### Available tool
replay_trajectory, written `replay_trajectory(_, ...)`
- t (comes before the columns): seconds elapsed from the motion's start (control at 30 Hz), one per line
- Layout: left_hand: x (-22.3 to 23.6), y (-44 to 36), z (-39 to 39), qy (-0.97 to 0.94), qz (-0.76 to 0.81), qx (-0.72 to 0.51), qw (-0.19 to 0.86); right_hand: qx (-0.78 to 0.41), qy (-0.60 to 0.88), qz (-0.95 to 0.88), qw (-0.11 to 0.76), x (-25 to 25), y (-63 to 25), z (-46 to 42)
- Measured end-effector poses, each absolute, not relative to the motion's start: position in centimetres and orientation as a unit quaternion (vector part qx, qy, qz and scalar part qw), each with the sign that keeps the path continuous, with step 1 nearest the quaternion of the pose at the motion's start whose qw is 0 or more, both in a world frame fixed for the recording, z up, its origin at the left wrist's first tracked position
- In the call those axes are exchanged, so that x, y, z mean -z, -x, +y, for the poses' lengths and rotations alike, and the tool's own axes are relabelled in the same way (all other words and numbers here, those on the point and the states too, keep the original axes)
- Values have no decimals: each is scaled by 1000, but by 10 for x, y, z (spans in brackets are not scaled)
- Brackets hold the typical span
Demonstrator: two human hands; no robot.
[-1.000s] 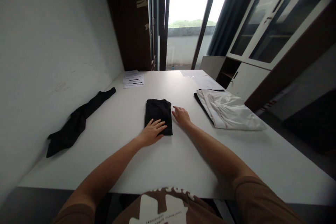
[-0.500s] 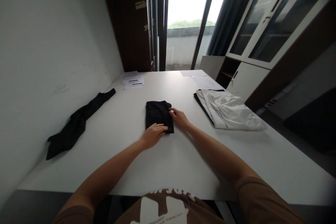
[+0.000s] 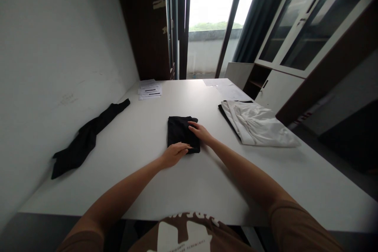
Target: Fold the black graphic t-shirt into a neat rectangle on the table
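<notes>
A black cloth (image 3: pixel 179 130), folded into a compact rectangle, lies flat on the white table (image 3: pixel 203 189) in front of me. My left hand (image 3: pixel 175 154) rests on its near edge, fingers stretched out to the right over the fabric. On the cloth's right side lies my right hand (image 3: pixel 201 132), its fingers extended onto the top. Neither hand is closed around the fabric. The undersides of the fingers are hidden.
Along the left wall lies a loose black garment (image 3: pixel 88 136). A folded white garment (image 3: pixel 256 126) sits on the right with black fabric beneath it. Papers (image 3: pixel 150 89) lie at the far left, and more sheets (image 3: pixel 228 89) at the far right. A cabinet (image 3: pixel 279 86) stands beyond.
The folded black cloth has slid slightly right and toward me. My left hand has shifted right and nearer along with it; my right hand's fingers now reach further over its top.
</notes>
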State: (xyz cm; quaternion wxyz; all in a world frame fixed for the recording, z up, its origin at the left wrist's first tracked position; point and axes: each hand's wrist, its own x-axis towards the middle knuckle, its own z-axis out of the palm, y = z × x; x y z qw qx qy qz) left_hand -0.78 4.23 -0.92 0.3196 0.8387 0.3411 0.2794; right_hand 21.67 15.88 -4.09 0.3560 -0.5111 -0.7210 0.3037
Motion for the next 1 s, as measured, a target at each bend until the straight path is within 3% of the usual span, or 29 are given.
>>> replay_trajectory(0.37, 1, -4, 27, -894, 288, -183, 290, -183, 532, -752, 344, 45, -213, 151)
replay_trajectory(0.53, -3, -5, 20, -927, 262, -128, 235, -89, 562, -778, 268, 48, -220, 158)
replay_trajectory(0.73, 2, -9, 11, -963, 232, -77, 114, -75, 582, -782, 211, 51, -223, 165)
replay_trajectory(1.0, -8, -9, 5, -979, 156, -51, 121, -57, 613, -770, 167, 50, -229, 172)
